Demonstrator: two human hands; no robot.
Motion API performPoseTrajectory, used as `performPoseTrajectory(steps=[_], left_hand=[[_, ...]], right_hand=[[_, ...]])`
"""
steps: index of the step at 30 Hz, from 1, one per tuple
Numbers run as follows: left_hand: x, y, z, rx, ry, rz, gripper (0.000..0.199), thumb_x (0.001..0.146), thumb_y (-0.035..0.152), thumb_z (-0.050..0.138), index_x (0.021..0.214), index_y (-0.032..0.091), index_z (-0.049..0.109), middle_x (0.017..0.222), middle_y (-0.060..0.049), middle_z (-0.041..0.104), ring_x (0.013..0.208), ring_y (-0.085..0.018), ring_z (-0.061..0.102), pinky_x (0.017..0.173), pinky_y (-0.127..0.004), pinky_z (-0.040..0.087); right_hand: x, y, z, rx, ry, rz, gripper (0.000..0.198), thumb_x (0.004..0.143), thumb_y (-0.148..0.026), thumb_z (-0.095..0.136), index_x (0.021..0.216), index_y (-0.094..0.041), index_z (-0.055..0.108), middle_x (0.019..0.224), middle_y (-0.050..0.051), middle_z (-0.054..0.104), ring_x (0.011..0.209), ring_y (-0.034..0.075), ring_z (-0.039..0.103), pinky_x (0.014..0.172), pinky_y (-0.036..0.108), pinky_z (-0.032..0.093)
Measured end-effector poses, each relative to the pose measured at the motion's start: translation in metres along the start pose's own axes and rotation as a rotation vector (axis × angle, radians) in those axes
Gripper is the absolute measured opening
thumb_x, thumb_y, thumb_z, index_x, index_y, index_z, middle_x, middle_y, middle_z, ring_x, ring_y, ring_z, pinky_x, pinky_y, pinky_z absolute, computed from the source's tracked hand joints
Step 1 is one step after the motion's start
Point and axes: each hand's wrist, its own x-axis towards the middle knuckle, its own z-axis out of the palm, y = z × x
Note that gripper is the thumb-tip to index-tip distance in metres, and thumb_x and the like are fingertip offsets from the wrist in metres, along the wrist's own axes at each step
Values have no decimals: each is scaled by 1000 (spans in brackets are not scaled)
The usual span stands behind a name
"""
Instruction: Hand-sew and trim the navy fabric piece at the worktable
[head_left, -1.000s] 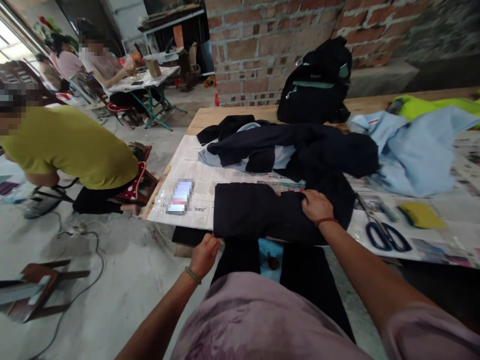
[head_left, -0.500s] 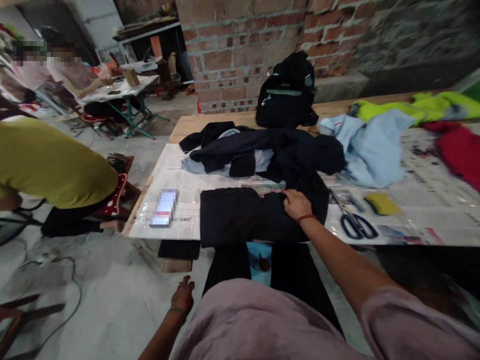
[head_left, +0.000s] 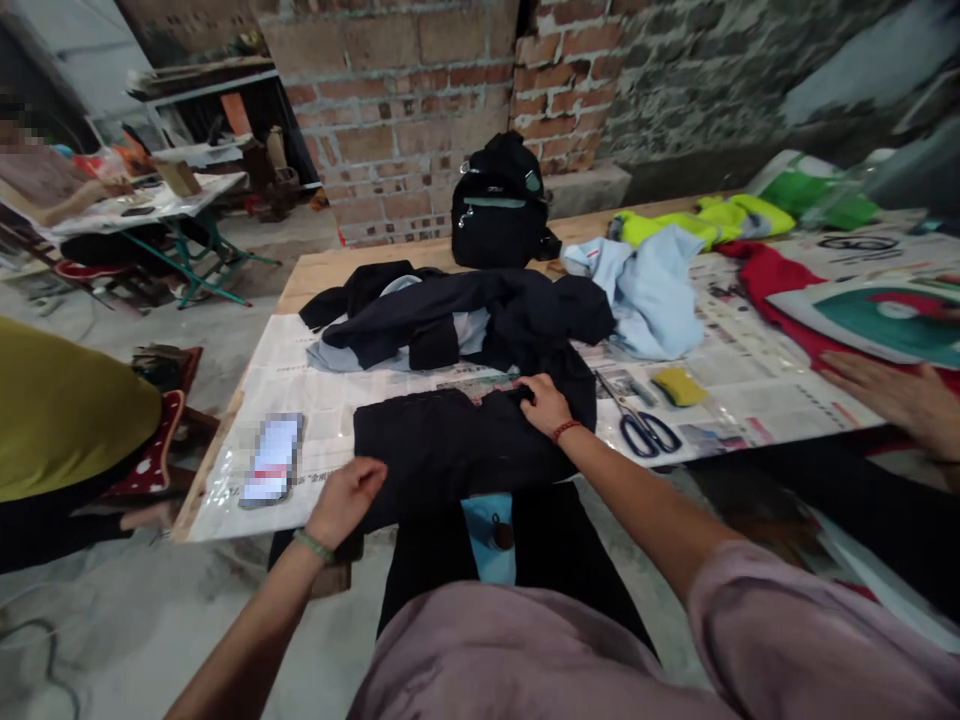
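A dark navy garment [head_left: 442, 450] lies folded across the table edge in front of me, its near edge over my lap. At its right part, my right hand [head_left: 546, 408] grips a fold of the cloth, thumb and fingers closed at the far side. My left hand [head_left: 347, 505] hovers at the garment's lower left corner with its fingers curled together; whatever they hold, if anything, is too small to make out. Behind the garment is a heap of dark and light-grey clothes [head_left: 450, 315]. Scissors [head_left: 637, 425] with dark-blue handles lie to the right of my right hand.
A phone [head_left: 274, 460] rests at the left on the newspaper-covered table [head_left: 247, 390]. A yellow sponge [head_left: 679, 386], light-blue cloth [head_left: 660, 300] and black backpack [head_left: 499, 205] are farther back. At right, another person's hand [head_left: 892, 400] is beside an iron [head_left: 877, 315] on red cloth [head_left: 780, 290].
My left hand has risen from beside my lap to the garment's left corner, fingers now curled. The view has swung right, bringing the iron and the other person's hand into sight.
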Motion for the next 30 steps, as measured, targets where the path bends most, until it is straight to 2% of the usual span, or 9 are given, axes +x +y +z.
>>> performPoseTrajectory(steps=[2, 4, 7, 10, 16, 23, 25, 28, 30], left_hand=[[34, 3, 11, 60, 207, 145, 22, 78, 32, 45, 83, 20, 63, 86, -3, 62, 81, -16, 58, 75, -28, 48], [59, 0, 28, 123, 323, 242, 21, 79, 27, 45, 86, 19, 63, 99, -5, 60, 93, -17, 56, 85, -29, 45], [81, -9, 51, 294, 400, 220, 21, 79, 24, 47, 90, 17, 63, 115, -9, 55, 102, -21, 51, 90, -34, 41], [88, -16, 64, 474, 378, 157, 23, 81, 23, 46, 95, 17, 63, 115, -10, 56, 101, -26, 49, 84, -39, 40], [86, -13, 68, 604, 358, 134, 26, 83, 24, 43, 102, 19, 61, 114, -7, 57, 99, -26, 47, 77, -38, 38], [86, -11, 69, 635, 367, 121, 26, 83, 24, 43, 102, 20, 60, 114, -7, 57, 98, -26, 47, 76, -37, 37], [86, -11, 69, 638, 368, 118, 26, 83, 24, 43, 102, 20, 60, 114, -6, 58, 98, -26, 46, 77, -38, 37], [85, -10, 70, 640, 366, 113, 26, 83, 23, 43, 102, 20, 60, 114, -6, 57, 98, -26, 46, 77, -38, 37], [85, -10, 70, 639, 364, 111, 26, 83, 23, 42, 102, 20, 60, 114, -7, 57, 98, -26, 46, 76, -38, 37]], right_hand=[[-9, -8, -8, 133, 51, -7, 38, 71, -15, 51, 108, -20, 56, 118, 7, 47, 70, 11, 54, 72, 27, 47], [-26, -19, -18, 187, 104, -92, 29, 75, -18, 50, 102, -20, 58, 114, 7, 50, 75, 12, 54, 74, 28, 46], [-59, -36, -26, 114, 34, -269, 13, 81, -22, 49, 83, -21, 62, 83, 3, 60, 81, 15, 54, 79, 31, 40], [-81, -44, -23, 40, -114, -353, 11, 82, -21, 52, 81, -21, 62, 79, 2, 62, 78, 14, 55, 76, 30, 36], [-86, -41, -5, -112, -214, -275, 9, 79, -23, 57, 85, -21, 64, 85, 2, 62, 82, 15, 54, 77, 29, 30], [-89, -47, -2, -208, -270, -283, 17, 85, -21, 45, 80, -19, 61, 80, 5, 59, 80, 16, 50, 76, 30, 28], [-90, -48, -1, -116, -245, -238, 16, 84, -21, 45, 77, -18, 59, 78, 5, 58, 79, 16, 50, 77, 31, 30], [-91, -47, -2, 86, -138, -87, 18, 84, -26, 43, 75, -18, 56, 78, 4, 57, 79, 16, 52, 79, 29, 35], [-95, -43, -9, 140, -60, 10, 22, 87, -31, 37, 78, -19, 53, 80, 4, 57, 78, 15, 54, 76, 27, 40]])
